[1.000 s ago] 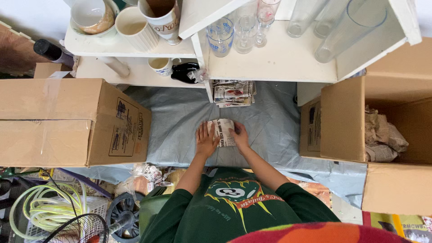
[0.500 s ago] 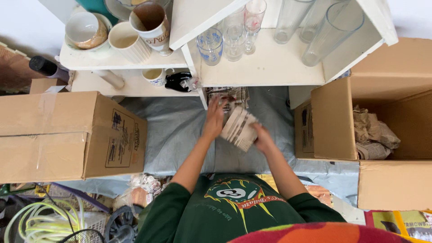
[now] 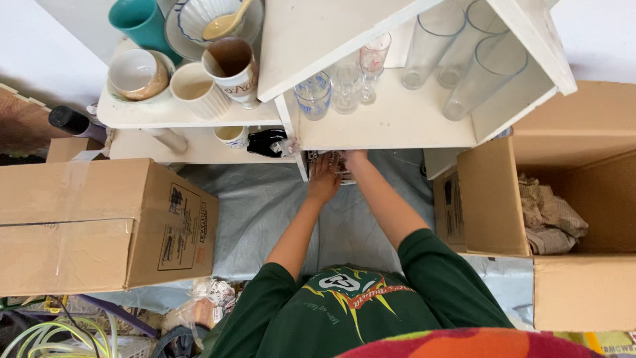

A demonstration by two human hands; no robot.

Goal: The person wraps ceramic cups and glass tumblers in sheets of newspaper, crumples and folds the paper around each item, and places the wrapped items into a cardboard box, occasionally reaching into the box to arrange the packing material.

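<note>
Both my arms reach forward over a grey sheet [image 3: 265,212] on the floor, to the foot of a white shelf unit [image 3: 391,126]. My left hand [image 3: 323,180] and my right hand [image 3: 354,158] hold a bundle of printed newspaper [image 3: 333,161] between them, right at the shelf's lower edge. The shelf board hides my fingertips and most of the bundle. On the board just above stand several clear glasses [image 3: 344,79] and tall tumblers [image 3: 464,59].
A closed cardboard box [image 3: 99,219] lies at the left. An open box [image 3: 563,205] with crumpled paper [image 3: 550,215] stands at the right. Mugs [image 3: 199,89], bowls and a teal cup [image 3: 142,23] fill the left shelves. Hoses and crumpled paper lie bottom left.
My hands lifted the newspaper bundle off the grey sheet and carried it forward to the base of the shelf. My view has moved closer to the shelves.
</note>
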